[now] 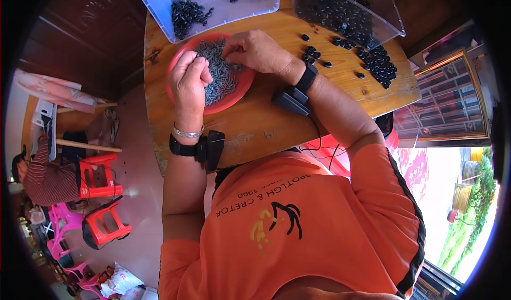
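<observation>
Head view: left hand and right hand curl narrowly over the red bowl, anything held indiscernible.

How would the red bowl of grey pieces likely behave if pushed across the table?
The red bowl would probably slide rather than roll, as it seems to sit upright. The grey pieces, small and heaped loose, would likely shift; some could spill if the bowl tipped.

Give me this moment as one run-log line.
left hand: curled over bowl, hold unclear | right hand: pinched over bowl's grey pieces | black pieces: in left bin, right bin, on table
</observation>
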A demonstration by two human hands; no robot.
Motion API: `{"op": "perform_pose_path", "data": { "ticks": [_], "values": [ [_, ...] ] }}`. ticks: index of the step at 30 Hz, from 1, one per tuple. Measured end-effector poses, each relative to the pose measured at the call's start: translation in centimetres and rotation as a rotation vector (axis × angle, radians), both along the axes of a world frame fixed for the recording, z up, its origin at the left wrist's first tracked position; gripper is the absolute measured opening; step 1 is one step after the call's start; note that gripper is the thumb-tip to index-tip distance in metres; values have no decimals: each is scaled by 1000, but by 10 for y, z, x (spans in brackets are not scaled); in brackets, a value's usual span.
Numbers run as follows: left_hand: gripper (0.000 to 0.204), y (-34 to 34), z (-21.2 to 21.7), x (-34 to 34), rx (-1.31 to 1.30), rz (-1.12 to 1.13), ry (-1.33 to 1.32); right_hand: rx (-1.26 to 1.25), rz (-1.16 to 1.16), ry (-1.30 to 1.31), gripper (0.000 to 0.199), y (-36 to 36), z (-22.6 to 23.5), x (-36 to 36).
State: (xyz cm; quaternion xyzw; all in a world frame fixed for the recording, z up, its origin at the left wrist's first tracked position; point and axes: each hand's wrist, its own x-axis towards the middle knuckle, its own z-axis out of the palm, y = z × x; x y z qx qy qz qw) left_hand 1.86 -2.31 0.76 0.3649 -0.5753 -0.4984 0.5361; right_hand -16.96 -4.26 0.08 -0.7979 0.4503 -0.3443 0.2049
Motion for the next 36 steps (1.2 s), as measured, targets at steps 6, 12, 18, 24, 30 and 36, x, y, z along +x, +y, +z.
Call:
{"op": "perform_pose_path", "data": {
  "ticks": [6,12,18,24,30,36],
  "values": [
    [18,1,3,0,-17,17,16,-85,115,248,15,14,1,9],
    [19,2,5,0,-19,19,6,-141,80,346,13,19,2,23],
    [18,2,3,3,-30,-10,-18,196,141,-267,12,2,-5,9],
    [18,4,3,-2,40,-56,-108,532,206,-674,15,2,5,-2],
    [16,7,1,-5,2,-104,-227,480,210,-609,16,10,18,-5],
    [16,6,3,-4,-20,-61,-212,383,239,-448,17,6,13,-3]
  ]
}}
